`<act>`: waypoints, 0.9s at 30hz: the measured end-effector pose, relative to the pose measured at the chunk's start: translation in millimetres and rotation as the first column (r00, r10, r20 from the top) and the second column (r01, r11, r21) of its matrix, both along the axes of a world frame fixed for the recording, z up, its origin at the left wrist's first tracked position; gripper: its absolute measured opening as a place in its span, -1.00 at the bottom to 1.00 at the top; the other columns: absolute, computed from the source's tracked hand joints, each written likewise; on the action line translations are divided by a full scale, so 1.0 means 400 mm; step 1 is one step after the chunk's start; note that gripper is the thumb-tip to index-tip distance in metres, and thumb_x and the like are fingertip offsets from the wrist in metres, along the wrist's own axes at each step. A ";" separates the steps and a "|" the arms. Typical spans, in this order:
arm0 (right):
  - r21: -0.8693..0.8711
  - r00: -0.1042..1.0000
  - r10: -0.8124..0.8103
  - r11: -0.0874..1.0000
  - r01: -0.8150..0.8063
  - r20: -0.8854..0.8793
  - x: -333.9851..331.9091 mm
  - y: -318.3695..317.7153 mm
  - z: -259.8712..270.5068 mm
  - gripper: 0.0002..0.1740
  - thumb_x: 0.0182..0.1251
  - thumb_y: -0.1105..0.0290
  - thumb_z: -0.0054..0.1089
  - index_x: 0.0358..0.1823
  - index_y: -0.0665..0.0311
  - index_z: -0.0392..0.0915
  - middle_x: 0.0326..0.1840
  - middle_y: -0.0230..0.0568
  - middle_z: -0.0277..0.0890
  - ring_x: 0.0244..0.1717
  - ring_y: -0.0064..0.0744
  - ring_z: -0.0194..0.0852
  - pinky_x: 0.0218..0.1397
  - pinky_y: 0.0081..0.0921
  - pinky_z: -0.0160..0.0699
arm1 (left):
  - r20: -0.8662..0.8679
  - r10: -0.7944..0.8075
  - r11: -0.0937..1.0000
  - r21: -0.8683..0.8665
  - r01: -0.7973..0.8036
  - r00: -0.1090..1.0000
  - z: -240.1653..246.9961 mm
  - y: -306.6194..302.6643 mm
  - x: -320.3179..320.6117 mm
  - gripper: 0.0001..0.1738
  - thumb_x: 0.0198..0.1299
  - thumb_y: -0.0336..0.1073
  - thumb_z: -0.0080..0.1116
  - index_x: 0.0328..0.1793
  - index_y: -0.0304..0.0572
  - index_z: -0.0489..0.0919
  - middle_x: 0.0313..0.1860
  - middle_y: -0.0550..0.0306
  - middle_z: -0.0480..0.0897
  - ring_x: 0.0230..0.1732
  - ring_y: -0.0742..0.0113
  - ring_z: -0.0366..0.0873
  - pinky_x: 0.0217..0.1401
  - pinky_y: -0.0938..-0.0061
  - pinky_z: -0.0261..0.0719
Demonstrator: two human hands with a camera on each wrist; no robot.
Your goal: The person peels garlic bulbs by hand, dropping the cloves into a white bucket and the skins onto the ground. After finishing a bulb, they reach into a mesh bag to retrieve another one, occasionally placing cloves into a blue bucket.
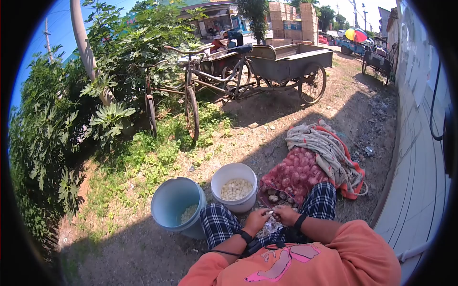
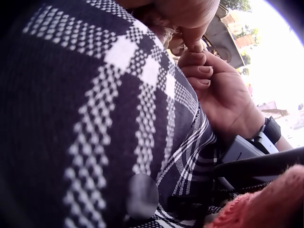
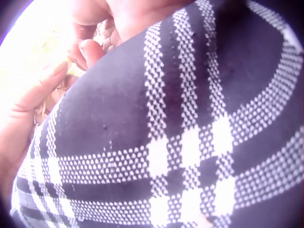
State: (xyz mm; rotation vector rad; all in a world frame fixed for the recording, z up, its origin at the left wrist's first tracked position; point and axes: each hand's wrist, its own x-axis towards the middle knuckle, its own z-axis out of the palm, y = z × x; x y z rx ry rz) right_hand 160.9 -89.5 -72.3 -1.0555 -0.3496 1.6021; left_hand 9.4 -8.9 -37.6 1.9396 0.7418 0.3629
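Close together over the lap, the left hand [image 1: 256, 222] and right hand [image 1: 286, 216] pinch a piece of garlic [image 1: 270, 213] between their fingertips. In the left wrist view the right hand's [image 2: 225, 92] fingers are curled in, its thumb and fingertips meeting those of the left hand [image 2: 194, 14]. The plaid knee hides much of the garlic in both wrist views. Papery garlic skins [image 1: 270, 227] lie in the lap under the hands. Past the knees stands a white bucket [image 1: 218, 177] holding peeled cloves [image 1: 236, 189].
A pale blue bucket [image 1: 162, 204] with some cloves stands left of the white one. Beside the right knee lies a red net bag [image 1: 293, 167] of garlic bulbs, with a striped cloth sack [image 1: 319, 148] on it. A cargo tricycle [image 1: 286, 64] is parked ahead; a wall [image 1: 420, 143] runs along the right.
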 end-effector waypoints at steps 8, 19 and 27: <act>0.007 1.000 0.009 1.000 -0.009 0.008 -0.006 0.005 -0.023 -0.88 0.19 0.39 -0.12 -0.42 0.25 0.38 -0.56 -0.33 0.34 -0.59 -0.53 0.24 -0.54 -0.64 0.21 | -0.069 -0.025 0.986 0.161 0.036 0.997 0.032 -0.009 0.001 -0.68 0.05 -0.14 0.05 -0.13 -0.13 0.54 -0.30 -0.05 0.57 -0.27 0.06 0.53 -0.24 0.38 0.45; 0.013 1.000 -0.014 1.000 0.014 -0.001 -0.011 0.007 0.008 -0.86 0.19 0.34 -0.08 -0.49 0.20 0.35 -0.62 -0.37 0.28 -0.62 -0.55 0.19 -0.58 -0.63 0.15 | 0.019 -0.017 0.995 0.097 0.015 1.000 0.014 -0.005 0.003 -0.73 0.09 -0.21 0.01 -0.12 -0.17 0.52 -0.37 -0.05 0.57 -0.31 0.12 0.53 -0.23 0.42 0.43; 0.021 1.000 -0.008 1.000 0.007 0.018 -0.020 0.005 0.031 -0.84 0.18 0.33 -0.06 -0.51 0.20 0.35 -0.63 -0.40 0.26 -0.63 -0.56 0.19 -0.57 -0.64 0.14 | -0.001 0.053 0.991 -0.125 -0.052 0.999 0.025 -0.009 0.007 -0.68 0.15 -0.17 -0.02 -0.07 -0.21 0.49 -0.47 0.13 0.54 -0.58 0.47 0.45 -0.63 0.54 0.41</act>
